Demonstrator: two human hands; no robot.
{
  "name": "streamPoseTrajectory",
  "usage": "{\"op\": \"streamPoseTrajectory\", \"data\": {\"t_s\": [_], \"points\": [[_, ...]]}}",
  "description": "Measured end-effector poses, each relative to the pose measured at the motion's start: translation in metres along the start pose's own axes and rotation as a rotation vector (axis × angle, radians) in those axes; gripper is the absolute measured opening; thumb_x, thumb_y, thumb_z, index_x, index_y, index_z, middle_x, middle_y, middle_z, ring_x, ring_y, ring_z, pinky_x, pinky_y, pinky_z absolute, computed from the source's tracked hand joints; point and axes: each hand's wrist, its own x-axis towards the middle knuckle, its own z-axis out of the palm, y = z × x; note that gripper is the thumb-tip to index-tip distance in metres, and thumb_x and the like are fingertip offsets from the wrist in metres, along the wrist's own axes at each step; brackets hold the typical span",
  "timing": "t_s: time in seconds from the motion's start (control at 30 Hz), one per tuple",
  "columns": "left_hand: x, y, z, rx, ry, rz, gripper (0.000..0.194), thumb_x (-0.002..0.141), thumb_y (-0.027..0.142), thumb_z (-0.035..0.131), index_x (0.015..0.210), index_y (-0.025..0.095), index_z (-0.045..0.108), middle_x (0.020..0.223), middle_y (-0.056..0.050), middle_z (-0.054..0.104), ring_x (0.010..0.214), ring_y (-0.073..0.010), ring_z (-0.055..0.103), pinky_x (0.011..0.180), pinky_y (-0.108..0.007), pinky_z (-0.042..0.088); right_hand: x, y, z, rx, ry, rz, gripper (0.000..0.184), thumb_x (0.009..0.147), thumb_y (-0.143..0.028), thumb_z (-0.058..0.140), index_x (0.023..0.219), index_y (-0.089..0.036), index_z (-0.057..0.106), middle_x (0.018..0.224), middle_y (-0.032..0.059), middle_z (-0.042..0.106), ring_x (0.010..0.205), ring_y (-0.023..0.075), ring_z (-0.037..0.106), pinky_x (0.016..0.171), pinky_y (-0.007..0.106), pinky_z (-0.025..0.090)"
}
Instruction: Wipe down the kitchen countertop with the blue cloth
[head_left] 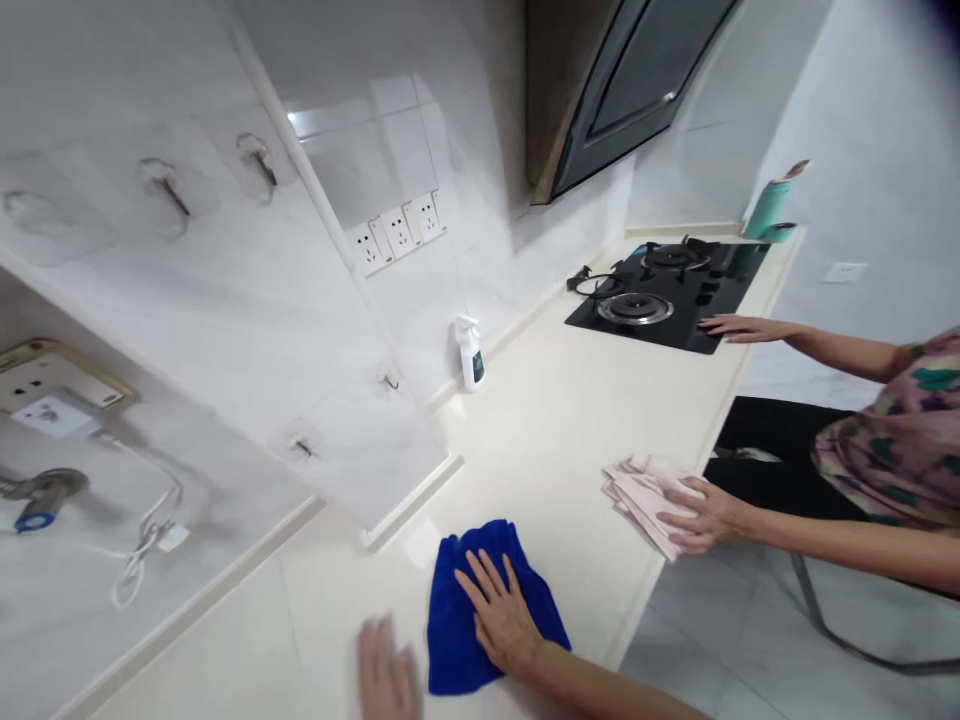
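Observation:
A blue cloth (457, 640) lies spread on the cream countertop (540, 400). My right hand (504, 615) rests flat on top of it, fingers spread and not wrapped around the fabric. To the left of the cloth, my left hand (386, 675) appears at the bottom edge, slightly blurred, with fingers stretched out and nothing in them. It is apart from the cloth.
On the right, a seated co-worker has one hand (709, 515) on a pale pink cloth (641, 490) and the other (742, 328) on the black gas hob (690, 300). A white spray bottle (471, 355) stands against the wall. Teal containers (766, 210) stand in the far corner.

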Motion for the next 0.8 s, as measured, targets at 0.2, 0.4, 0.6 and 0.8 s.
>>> {"op": "streamPoseTrajectory", "data": {"t_s": [0.2,0.4,0.6,0.8], "points": [[0.003,0.076,0.022,0.025,-0.266,0.539,0.065,0.094,0.039,0.045,0.154,0.030,0.020,0.156,-0.006,0.040,0.144,-0.0273,0.037,0.110,-0.056,0.047,-0.060,0.049,-0.043,0.078,-0.016,-0.245,0.060,0.087,-0.014,0.045,0.147,-0.018,0.041,0.154,0.0124,0.039,0.148,0.0257,0.024,0.120,0.058,0.023],[-0.016,0.060,0.008,0.120,-0.178,0.604,0.073,0.090,0.049,0.051,0.153,0.022,0.026,0.157,-0.011,0.036,0.145,-0.0308,0.036,0.106,-0.054,0.050,-0.107,0.086,-0.056,0.105,-0.137,-0.300,0.060,0.089,-0.018,0.048,0.148,-0.020,0.041,0.155,0.0124,0.037,0.147,0.0257,0.027,0.120,0.055,0.026],[-0.036,0.041,0.002,0.154,-0.002,0.637,0.056,0.091,0.021,0.047,0.147,0.023,0.039,0.145,-0.005,0.055,0.136,-0.0194,0.049,0.101,-0.036,0.055,-0.097,0.074,-0.045,0.083,-0.125,-0.269,0.040,0.093,-0.015,0.046,0.130,-0.023,0.061,0.140,0.0099,0.057,0.137,0.0248,0.045,0.117,0.055,0.031],[-0.050,0.029,-0.010,0.057,-0.019,0.606,0.069,0.077,-0.004,0.037,0.137,0.028,0.052,0.134,0.003,0.065,0.124,-0.0117,0.058,0.101,-0.028,0.055,-0.089,0.058,-0.055,0.211,-0.133,-0.230,0.028,0.099,-0.022,0.041,0.114,-0.022,0.065,0.107,0.0073,0.073,0.102,0.0184,0.067,0.093,0.034,0.053]]}}
